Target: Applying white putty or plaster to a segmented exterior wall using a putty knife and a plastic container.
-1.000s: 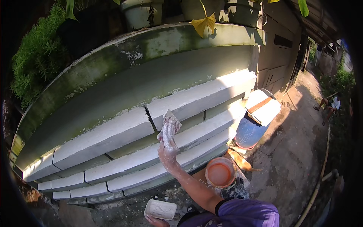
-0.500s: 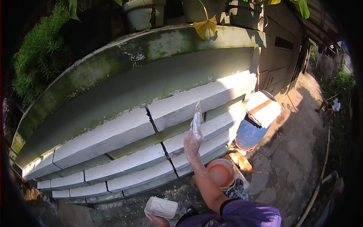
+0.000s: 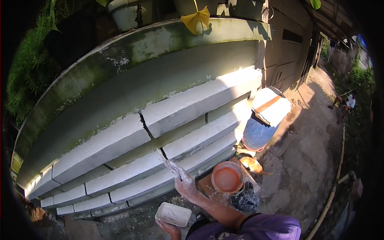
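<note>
My right hand (image 3: 183,182), smeared white, is closed on a thin, white-coated flat scraper (image 3: 167,160), held edge-on to my view. Its tip is at a dark vertical joint in the middle course of white-painted blocks (image 3: 124,174); whether it touches is hard to tell. My left hand (image 3: 168,227) grips a shallow white rectangular container (image 3: 174,213) at the bottom, below the wall. The container has pale paste smeared inside it. Above the blocks runs a mossy, peeling curved concrete ledge (image 3: 148,48).
Right of the wall stand an orange bucket (image 3: 226,176), a dark bag (image 3: 244,200) and a blue drum (image 3: 258,134) topped with boards. A tan animal (image 3: 250,164) lies between them. Potted plants (image 3: 130,14) sit on the ledge. A person (image 3: 347,103) sits along the path.
My right hand with the scraper has moved down and left from the upper blocks to the middle course. The view has shifted slightly. My left hand still holds the container.
</note>
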Demonstrator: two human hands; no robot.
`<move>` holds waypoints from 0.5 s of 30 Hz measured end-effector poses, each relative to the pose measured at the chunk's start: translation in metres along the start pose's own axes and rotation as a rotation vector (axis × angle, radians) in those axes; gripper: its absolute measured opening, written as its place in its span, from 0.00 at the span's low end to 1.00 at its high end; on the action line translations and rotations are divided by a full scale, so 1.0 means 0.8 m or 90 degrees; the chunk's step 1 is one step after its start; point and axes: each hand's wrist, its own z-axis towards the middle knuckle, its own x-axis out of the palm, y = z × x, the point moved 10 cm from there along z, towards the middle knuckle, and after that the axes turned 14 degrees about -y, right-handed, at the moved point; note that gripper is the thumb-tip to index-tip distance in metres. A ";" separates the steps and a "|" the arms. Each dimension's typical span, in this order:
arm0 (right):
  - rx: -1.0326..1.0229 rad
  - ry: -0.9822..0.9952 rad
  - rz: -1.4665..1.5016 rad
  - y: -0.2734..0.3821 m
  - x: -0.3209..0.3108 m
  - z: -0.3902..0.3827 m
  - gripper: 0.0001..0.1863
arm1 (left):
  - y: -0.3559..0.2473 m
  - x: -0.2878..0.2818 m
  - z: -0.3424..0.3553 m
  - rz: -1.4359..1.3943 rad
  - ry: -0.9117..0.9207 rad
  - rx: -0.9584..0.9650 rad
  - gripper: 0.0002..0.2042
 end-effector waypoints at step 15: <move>0.194 0.313 -0.334 -0.065 -0.162 0.020 0.19 | 0.010 0.233 -0.105 0.100 0.148 0.019 0.19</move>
